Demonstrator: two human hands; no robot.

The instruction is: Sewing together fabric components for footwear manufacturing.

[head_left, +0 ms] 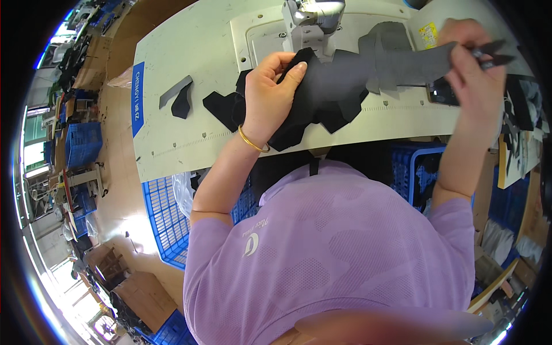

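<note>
My left hand (270, 92) is closed on a bunch of black and grey fabric pieces (336, 86), thumb on top, over the pale sewing table. These cut pieces have angular edges and spread to the right, overlapping each other. At the far right my right hand (480, 80), slightly blurred, pinches the end of a grey fabric strip (420, 64). Two dark pointed blades, seemingly of thread snips (493, 54), stick out from the same hand. Behind the fabric stands the sewing machine head (315, 20); its needle area is partly hidden.
Two small fabric scraps (179, 98) lie on the left of the sewing table (172, 141). A dark object (443, 92) sits by its right edge. Below are a blue basket (167, 221) at left and another blue crate (411, 167) at right. Cardboard boxes (146, 299) stand on the floor.
</note>
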